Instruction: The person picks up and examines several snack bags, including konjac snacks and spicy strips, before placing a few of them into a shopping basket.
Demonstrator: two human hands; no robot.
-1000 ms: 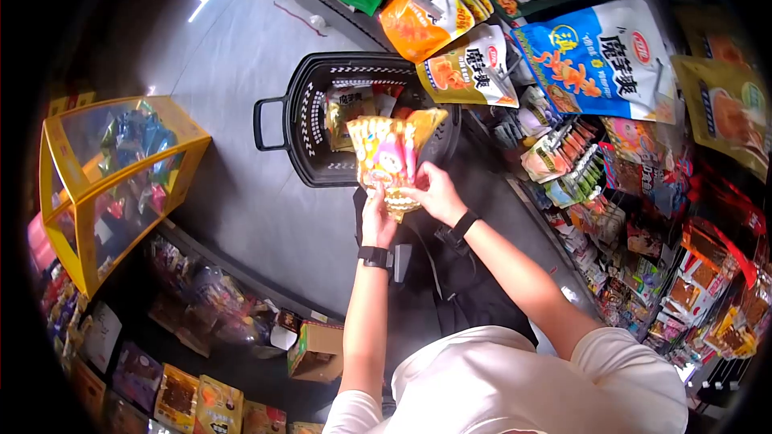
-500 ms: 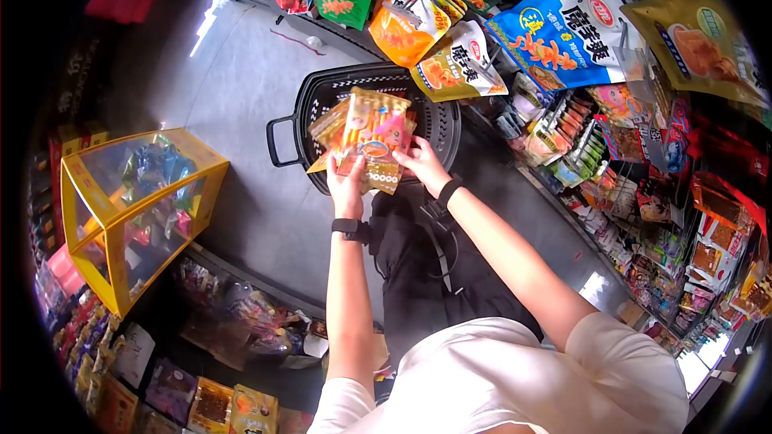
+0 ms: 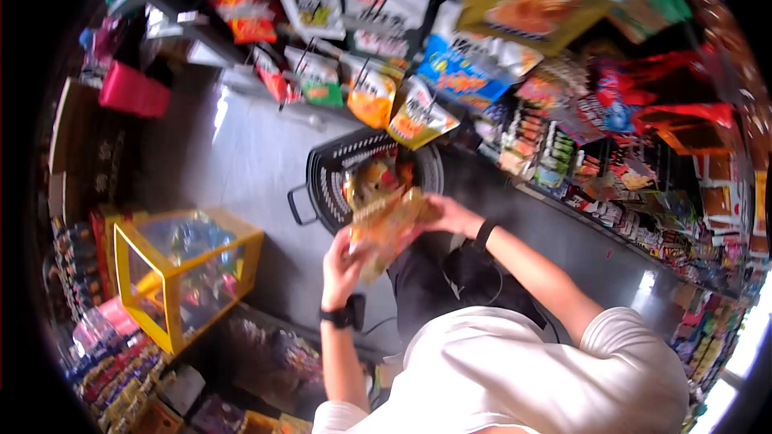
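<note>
Between my two hands are several flat orange and gold snack packets (image 3: 388,229), smeared by motion. My left hand (image 3: 341,267) grips their left edge, and my right hand (image 3: 452,217) grips the right side. Just beyond them, a black shopping basket (image 3: 320,181) with slotted walls stands on the floor, its handle loop out to the left. Inside it lie other packets (image 3: 371,179), partly hidden behind the ones I hold.
Hanging snack bags (image 3: 371,95) crowd the rack above the basket. A yellow-framed clear display box (image 3: 169,289) with wrapped goods stands at the left. Shelves of small packets (image 3: 555,149) line the right side. Grey floor (image 3: 241,153) lies left of the basket.
The packets have moved back from over the basket toward my body, tilting and turning, still in both hands. The basket's contents now show. The view has shifted, bringing more of the upper rack into sight.
</note>
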